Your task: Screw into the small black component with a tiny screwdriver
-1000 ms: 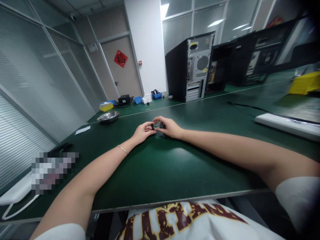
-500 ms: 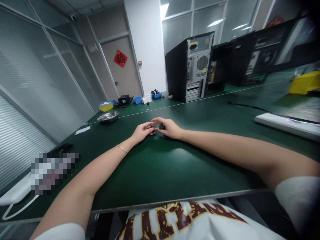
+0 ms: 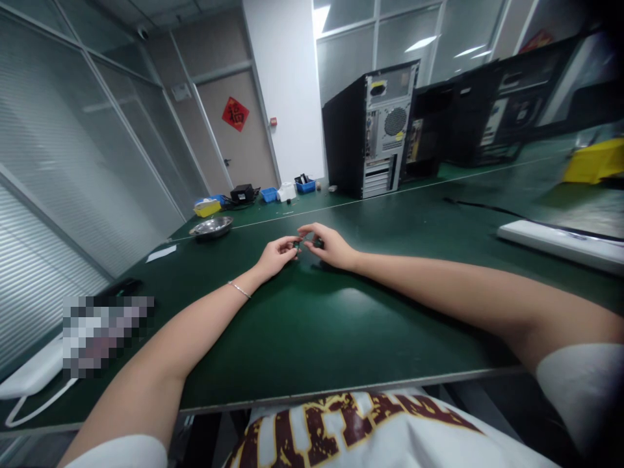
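Observation:
Both hands are over the middle of the green table [image 3: 341, 331], their fingertips close together. My left hand [image 3: 276, 257], with a thin bracelet [image 3: 239, 289] at its wrist, pinches a small dark object [image 3: 296, 245] between thumb and fingers. Just right of it, my right hand [image 3: 329, 247] is curled, its thumb and index finger a little apart. Another small dark item [image 3: 318, 244] shows within the curled right fingers. Both items are too small to identify.
Behind the hands stands a black computer case [image 3: 370, 133]. A metal bowl [image 3: 212, 227] and blue trays [image 3: 305, 186] lie toward the back. At the right are a white power strip [image 3: 560, 244] and a yellow bin [image 3: 595, 161]; a white device [image 3: 36, 370] sits at the left.
The fingertips of my right hand have drawn slightly up and away from my left hand, with a wider gap between its thumb and index finger. My left hand has hardly moved.

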Tool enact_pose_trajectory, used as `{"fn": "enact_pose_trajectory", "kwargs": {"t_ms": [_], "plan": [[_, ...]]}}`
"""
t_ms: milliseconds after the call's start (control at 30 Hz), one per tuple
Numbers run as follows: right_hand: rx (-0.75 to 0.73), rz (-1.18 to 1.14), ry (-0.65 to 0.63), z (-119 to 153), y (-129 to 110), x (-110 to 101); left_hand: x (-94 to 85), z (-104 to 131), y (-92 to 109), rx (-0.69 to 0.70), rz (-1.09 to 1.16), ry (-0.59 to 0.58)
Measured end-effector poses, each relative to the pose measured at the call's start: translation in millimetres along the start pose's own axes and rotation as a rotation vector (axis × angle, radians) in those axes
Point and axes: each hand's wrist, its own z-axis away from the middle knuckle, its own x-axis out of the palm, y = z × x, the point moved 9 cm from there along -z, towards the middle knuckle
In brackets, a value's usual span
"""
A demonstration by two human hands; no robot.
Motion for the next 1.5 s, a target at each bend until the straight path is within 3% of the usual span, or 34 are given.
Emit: {"fn": "enact_pose_trajectory", "kwargs": {"t_ms": [333,733,1000,1233,1500], "plan": [[0.014,-0.022,-0.008,0.5,3.8,2.2,-1.6,0.2,4.2,0.019,-0.092,0.008],[0.067,0.006,-0.083,-1.1,14.9,11.3,6.5,-0.7,-4.4,-0.004,-0.072,-0.045],[0.116,-0.023,-0.083,0.2,18.9,11.9,13.2,5.1,11.4,0.098,-0.279,-0.095],[0.173,-0.087,-0.073,1.2,27.2,14.8,16.3,10.7,30.1,0.218,-0.521,-0.053],[0.174,-0.109,-0.068,0.3,21.1,11.8,11.3,9.5,27.3,0.183,-0.461,0.0]]}}
